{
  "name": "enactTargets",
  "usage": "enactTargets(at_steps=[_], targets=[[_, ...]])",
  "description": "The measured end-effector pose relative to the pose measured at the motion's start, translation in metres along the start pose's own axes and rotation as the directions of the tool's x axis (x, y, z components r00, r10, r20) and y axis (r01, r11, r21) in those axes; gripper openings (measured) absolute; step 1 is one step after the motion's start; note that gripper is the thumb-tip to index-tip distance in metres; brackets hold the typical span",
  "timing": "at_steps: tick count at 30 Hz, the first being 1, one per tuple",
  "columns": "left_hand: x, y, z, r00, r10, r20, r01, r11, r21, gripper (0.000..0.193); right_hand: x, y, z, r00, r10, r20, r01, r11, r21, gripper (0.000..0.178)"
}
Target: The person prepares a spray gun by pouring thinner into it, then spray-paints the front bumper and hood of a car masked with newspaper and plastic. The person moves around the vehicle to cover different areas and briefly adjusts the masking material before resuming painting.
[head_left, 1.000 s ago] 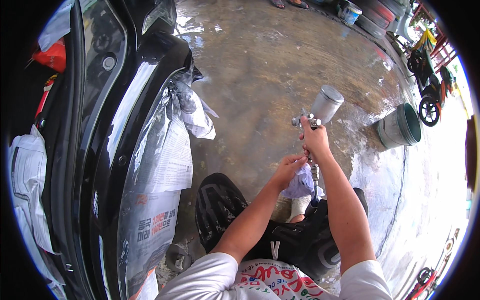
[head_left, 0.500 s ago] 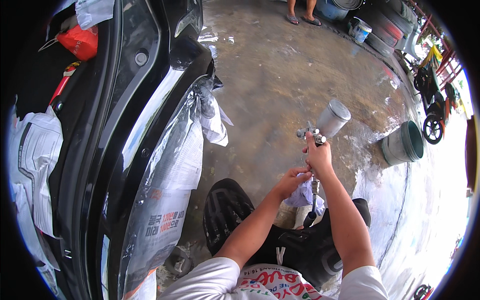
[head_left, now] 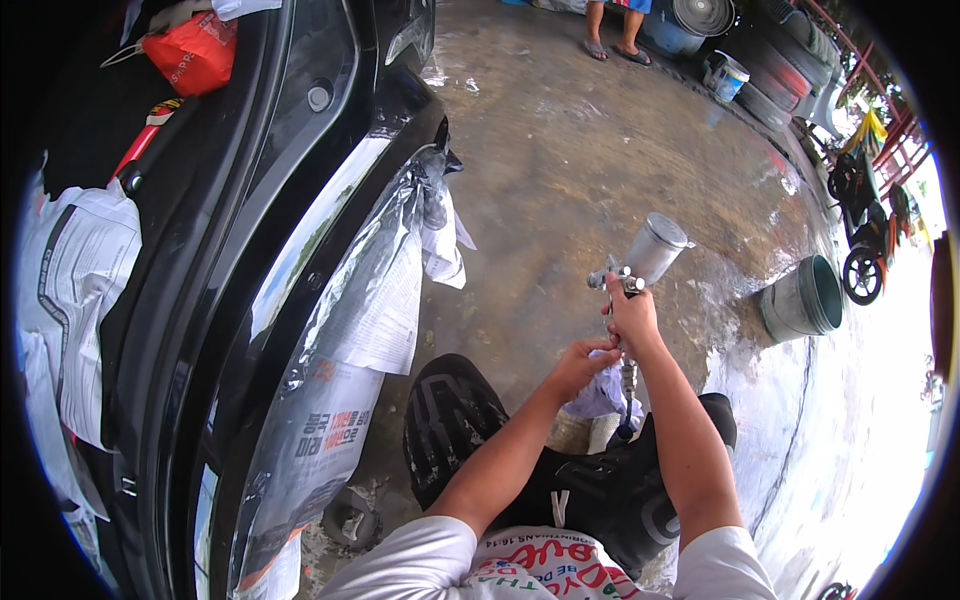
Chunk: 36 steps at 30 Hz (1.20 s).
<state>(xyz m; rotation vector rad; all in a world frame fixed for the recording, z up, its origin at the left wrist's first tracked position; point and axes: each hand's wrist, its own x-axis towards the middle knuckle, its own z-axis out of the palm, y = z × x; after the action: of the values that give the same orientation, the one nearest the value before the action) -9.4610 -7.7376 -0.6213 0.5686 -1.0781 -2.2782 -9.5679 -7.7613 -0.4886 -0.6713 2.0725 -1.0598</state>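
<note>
My right hand (head_left: pixel 633 318) is wrapped round the grip of a spray gun (head_left: pixel 612 282), with a silver paint cup (head_left: pixel 657 247) on it, tilted to the upper right. Close below, my left hand (head_left: pixel 583 366) has its fingers pinched at the bottom of the grip, near the hose fitting (head_left: pixel 628 375); what exactly they grip is partly hidden. A dark air hose (head_left: pixel 626 425) hangs from that fitting between my knees. A pale lilac cloth (head_left: pixel 597 396) shows just under my left hand.
To the left stands a black car body (head_left: pixel 225 290), its lower edge masked with newspaper and plastic (head_left: pixel 340 370). A bucket (head_left: pixel 803 298) is on the wet concrete floor at right. Another person's feet (head_left: pixel 617 52), stacked tires (head_left: pixel 780 70) and a motorcycle (head_left: pixel 862 230) are farther off.
The view has shifted slightly, so the car sits a little farther right and up. The spray gun has dipped slightly, with both hands staying on it.
</note>
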Motion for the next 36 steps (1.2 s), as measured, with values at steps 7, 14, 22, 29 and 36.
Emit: enactTargets(at_steps=[7, 14, 22, 29, 36], targets=[[-0.009, 0.006, -0.013, 0.999, -0.032, 0.009, 0.032, 0.994, -0.1, 0.029, -0.011, 0.002, 0.02, 0.958, -0.248, -0.142, 0.214, 0.952, -0.217, 0.049], [-0.044, 0.072, -0.007, 0.988, 0.15, 0.047, -0.157, 0.956, 0.246, 0.038, -0.052, -0.042, 0.022, 0.945, -0.327, -0.002, 0.327, 0.945, -0.01, 0.041], [-0.089, 0.146, -0.03, 0.967, 0.225, 0.119, -0.254, 0.883, 0.395, 0.043, -0.15, -0.162, 0.039, 0.772, -0.63, 0.081, 0.609, 0.77, 0.192, 0.032], [-0.103, 0.08, -0.067, 0.978, 0.011, 0.208, -0.137, 0.787, 0.602, 0.045, -0.232, -0.31, 0.047, 0.51, -0.86, -0.001, 0.83, 0.492, 0.262, 0.033], [-0.098, 0.082, -0.031, 0.921, 0.023, 0.389, -0.296, 0.691, 0.66, 0.037, -0.231, -0.379, 0.05, 0.325, -0.942, -0.085, 0.946, 0.321, 0.052, 0.04]])
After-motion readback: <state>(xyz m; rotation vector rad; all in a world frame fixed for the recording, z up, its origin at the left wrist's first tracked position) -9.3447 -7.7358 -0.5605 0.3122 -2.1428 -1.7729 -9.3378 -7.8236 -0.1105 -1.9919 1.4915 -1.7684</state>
